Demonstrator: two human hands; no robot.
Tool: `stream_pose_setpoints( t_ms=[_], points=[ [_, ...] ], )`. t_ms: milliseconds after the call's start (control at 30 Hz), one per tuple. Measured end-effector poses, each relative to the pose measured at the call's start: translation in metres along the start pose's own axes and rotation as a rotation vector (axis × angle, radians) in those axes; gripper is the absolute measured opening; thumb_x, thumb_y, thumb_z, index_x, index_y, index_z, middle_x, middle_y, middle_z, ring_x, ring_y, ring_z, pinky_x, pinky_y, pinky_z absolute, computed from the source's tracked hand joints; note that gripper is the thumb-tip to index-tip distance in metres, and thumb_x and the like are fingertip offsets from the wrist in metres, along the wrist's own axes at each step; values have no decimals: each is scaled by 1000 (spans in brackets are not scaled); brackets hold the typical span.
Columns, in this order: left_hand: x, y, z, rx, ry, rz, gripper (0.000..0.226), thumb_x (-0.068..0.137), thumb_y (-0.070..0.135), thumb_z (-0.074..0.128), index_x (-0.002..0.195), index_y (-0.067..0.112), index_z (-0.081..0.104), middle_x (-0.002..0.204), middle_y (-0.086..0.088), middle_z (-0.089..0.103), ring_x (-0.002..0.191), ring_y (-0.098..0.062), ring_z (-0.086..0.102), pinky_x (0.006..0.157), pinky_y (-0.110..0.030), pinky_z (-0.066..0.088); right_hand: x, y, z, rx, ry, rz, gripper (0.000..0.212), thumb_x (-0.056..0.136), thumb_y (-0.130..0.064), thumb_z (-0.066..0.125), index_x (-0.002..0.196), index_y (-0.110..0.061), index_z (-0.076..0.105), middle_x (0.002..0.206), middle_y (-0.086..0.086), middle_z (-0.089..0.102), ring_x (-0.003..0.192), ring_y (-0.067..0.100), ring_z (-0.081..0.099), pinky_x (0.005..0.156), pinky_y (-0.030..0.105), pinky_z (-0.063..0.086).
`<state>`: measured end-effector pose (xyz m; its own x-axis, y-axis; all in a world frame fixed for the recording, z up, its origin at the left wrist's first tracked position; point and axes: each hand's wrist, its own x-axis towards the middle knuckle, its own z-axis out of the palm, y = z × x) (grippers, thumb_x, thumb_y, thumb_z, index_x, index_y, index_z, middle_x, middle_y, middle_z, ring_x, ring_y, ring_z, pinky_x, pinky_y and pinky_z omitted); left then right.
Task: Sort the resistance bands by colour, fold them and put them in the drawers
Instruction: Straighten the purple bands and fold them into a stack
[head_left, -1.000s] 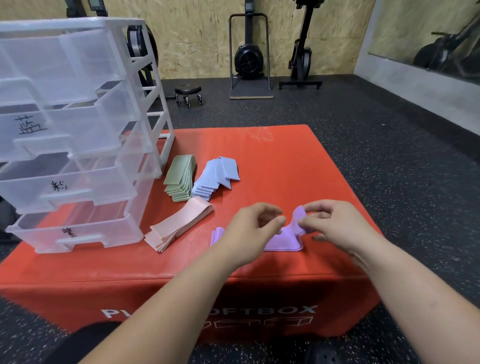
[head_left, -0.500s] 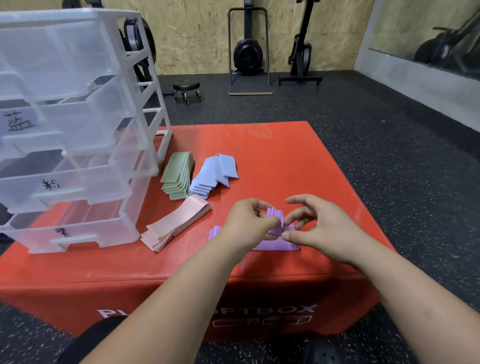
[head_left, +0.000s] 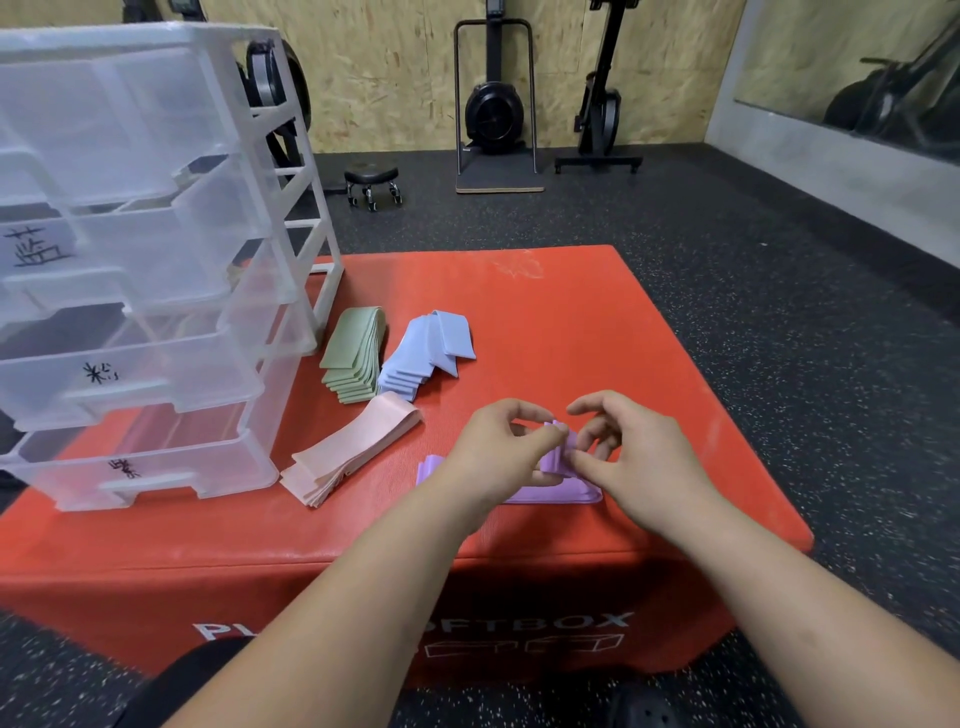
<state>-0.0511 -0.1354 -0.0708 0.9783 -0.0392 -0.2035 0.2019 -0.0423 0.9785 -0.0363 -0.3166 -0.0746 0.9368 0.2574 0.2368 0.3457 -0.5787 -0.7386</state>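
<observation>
Near edge of the red box (head_left: 571, 322): purple band (head_left: 558, 449) bunched upright between both hands, over a flat purple pile (head_left: 563, 492).
Left hand (head_left: 493, 452): pinching the band's left side.
Right hand (head_left: 634, 457): pinching its right side.
Change: a second ago the band lay stretched out; the hands are now closer together.
Far left: green bands (head_left: 353, 358), blue bands (head_left: 426, 348) and pink bands (head_left: 353, 447) beside the drawers (head_left: 156, 260).
</observation>
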Motion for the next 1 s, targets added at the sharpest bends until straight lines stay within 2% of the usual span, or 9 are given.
stream_pose_setpoints(
  t_ms=[133, 200, 267, 333, 400, 467, 633, 800, 1000],
  points=[
    [0, -1, -3, 51, 24, -3, 26, 92, -2, 71, 114, 11, 67, 91, -17, 67, 79, -29, 79, 82, -45, 67, 2, 3, -1, -19, -18, -32, 44, 78, -17, 86, 112, -37, 64, 81, -13, 72, 70, 8, 66, 68, 23, 51],
    [1, 1, -5, 56, 54, 3, 27, 91, -5, 65, 113, 11, 67, 88, -14, 66, 74, -28, 78, 82, -48, 67, 4, 8, -3, -38, -3, -73, 52, 74, -27, 89, 118, -39, 63, 91, -15, 69, 82, 9, 63, 72, 23, 48],
    [1, 5, -6, 61, 62, 23, 29, 90, -4, 62, 113, 13, 67, 86, -12, 68, 74, -31, 79, 86, -52, 65, 7, 14, -3, -62, -62, -77, 82, 66, -43, 92, 137, -45, 53, 115, -21, 62, 105, 5, 58, 85, 23, 45],
    [-1, 11, -8, 59, 45, 39, 30, 91, -2, 61, 114, 16, 67, 88, -10, 70, 74, -33, 80, 89, -52, 64, 6, 20, 1, -78, -193, -38, 115, 57, -57, 92, 154, -52, 31, 138, -25, 52, 129, 3, 49, 104, 26, 42],
    [-6, 15, -9, 45, 26, 54, 31, 92, -3, 60, 116, 16, 67, 90, -12, 72, 75, -34, 80, 87, -48, 65, 4, 25, 9, -31, -277, 13, 125, 56, -52, 95, 157, -54, 21, 147, -26, 49, 135, -3, 46, 113, 27, 40],
    [-10, 17, -12, 10, 30, 67, 31, 92, -4, 61, 117, 14, 67, 87, -13, 69, 78, -36, 80, 79, -42, 66, 3, 28, 18, 17, -270, 33, 118, 61, -40, 96, 156, -52, 27, 144, -24, 56, 131, -6, 52, 112, 29, 45],
    [-14, 17, -36, -13, 145, 96, 28, 92, -6, 59, 115, 9, 68, 84, -15, 58, 75, -31, 71, 67, -29, 63, 7, 28, 32, -30, -209, 27, 101, 66, -34, 92, 151, -48, 39, 113, -21, 67, 110, 0, 64, 104, 34, 50],
    [-19, 8, -69, 44, 288, 78, 26, 93, -1, 60, 114, 9, 70, 79, -12, 63, 66, -22, 70, 65, -31, 62, 10, 21, 41, -85, -250, -27, 100, 68, -33, 87, 154, -45, 37, 114, -19, 64, 113, 10, 63, 102, 34, 49],
    [-27, -7, -103, 184, 449, 36, 16, 94, 4, 62, 104, 12, 71, 86, -11, 68, 64, -18, 66, 65, -35, 63, 14, 16, 57, -164, -268, -73, 100, 67, -40, 81, 156, -40, 36, 124, -10, 64, 120, 15, 57, 107, 36, 45]
  ],
)
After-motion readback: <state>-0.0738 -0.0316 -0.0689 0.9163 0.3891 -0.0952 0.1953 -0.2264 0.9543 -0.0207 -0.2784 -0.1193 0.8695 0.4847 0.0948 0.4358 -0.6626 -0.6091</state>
